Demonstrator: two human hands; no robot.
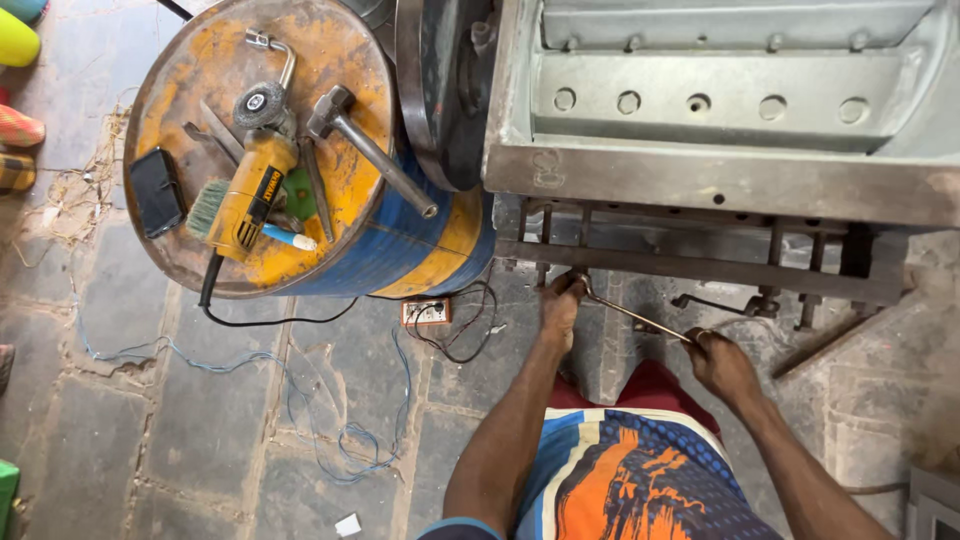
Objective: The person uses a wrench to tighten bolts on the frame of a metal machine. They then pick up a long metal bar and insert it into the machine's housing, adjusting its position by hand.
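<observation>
My left hand [561, 303] reaches up under the grey metal machine frame [700, 170] and pinches the far end of a thin metal rod [630, 313] at a lower crossbar [690, 264]. My right hand [718, 358] is closed around the near end of the same rod, lower and to the right. The rod slants between the two hands. My patterned blue and orange shirt fills the bottom of the view.
An orange and blue steel drum [300, 160] stands at left, carrying a yellow angle grinder [252, 185], a hammer [370, 145], a brush, a dark phone [156, 190] and hand tools. Loose wires and a small socket box [426, 312] lie on the stone floor.
</observation>
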